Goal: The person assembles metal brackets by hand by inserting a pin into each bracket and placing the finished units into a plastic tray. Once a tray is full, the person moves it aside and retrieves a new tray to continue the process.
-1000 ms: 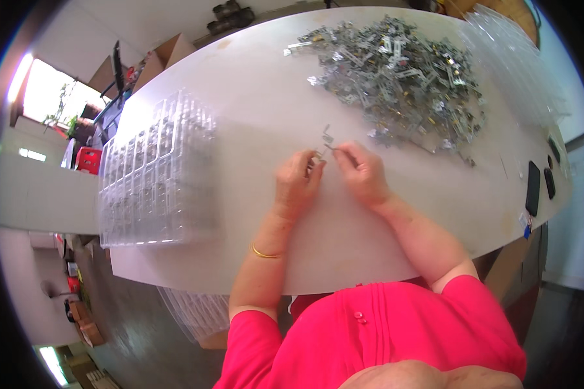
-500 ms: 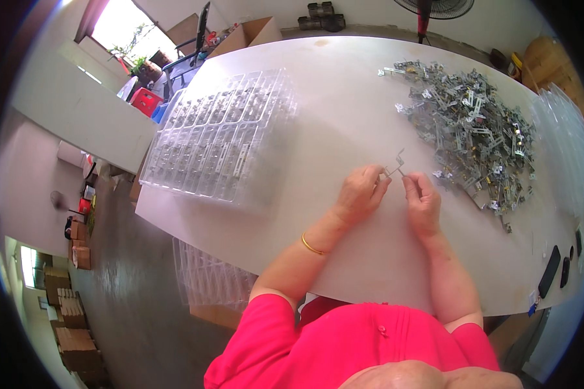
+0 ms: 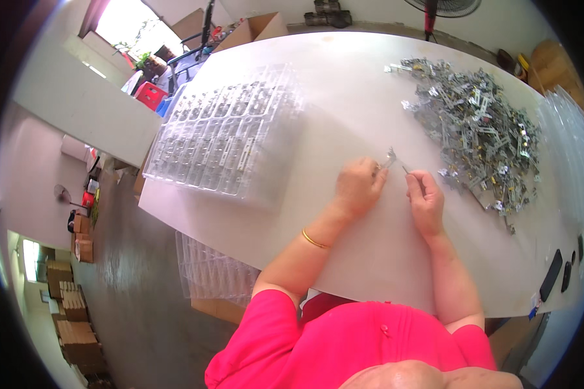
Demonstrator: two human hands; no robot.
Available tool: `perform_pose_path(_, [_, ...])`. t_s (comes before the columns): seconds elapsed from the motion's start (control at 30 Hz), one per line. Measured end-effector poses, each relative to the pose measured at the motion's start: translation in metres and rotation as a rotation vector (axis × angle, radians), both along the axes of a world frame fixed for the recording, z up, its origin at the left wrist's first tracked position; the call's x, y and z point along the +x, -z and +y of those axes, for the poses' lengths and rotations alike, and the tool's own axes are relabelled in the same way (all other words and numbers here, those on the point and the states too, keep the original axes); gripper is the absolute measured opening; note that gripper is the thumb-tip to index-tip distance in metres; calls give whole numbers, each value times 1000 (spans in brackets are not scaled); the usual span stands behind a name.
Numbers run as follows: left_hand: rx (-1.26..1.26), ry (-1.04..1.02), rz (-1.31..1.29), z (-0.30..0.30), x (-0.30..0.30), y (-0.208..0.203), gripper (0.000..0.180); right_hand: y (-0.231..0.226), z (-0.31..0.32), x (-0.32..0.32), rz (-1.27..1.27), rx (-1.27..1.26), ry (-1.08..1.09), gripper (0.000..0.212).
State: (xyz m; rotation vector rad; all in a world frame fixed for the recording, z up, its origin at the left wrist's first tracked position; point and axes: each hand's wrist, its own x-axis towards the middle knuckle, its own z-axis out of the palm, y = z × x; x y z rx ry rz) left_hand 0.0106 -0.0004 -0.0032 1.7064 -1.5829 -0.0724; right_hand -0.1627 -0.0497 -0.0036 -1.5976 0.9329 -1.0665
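Two hands meet near the middle of a big white table (image 3: 370, 272). The left hand (image 3: 358, 188) is curled up, and its fingertips pinch a small bent metal piece (image 3: 389, 157). The right hand (image 3: 425, 200) is curled too, and it pinches a thin little metal bit (image 3: 407, 170) just beside that piece. The two small parts are close together between the hands, just above the table top. I cannot tell if they touch each other.

A gold bangle (image 3: 314, 240) sits on the left wrist. A large heap of shiny metal parts (image 3: 480, 133) lies to the right, near the right hand. A stack of clear plastic trays (image 3: 224, 136) with many little pockets sits to the left, well apart from the hands. Two dark flat things (image 3: 557, 272) lie at the table's right edge.
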Motion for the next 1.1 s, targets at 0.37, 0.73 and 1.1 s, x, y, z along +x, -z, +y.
perform_pose_path(0.37, [-26,-169,-240,-6,10,-1,20,-1,-4,-1,-33,-6,4,9])
perform_pose_path(0.73, [-86,-133,-34,-6,11,6,12,-4,-3,1,-38,50,34,8])
perform_pose_path(1.1, [-222,-218,219,39,32,-125,11,3,-7,2,-165,130,-8,13])
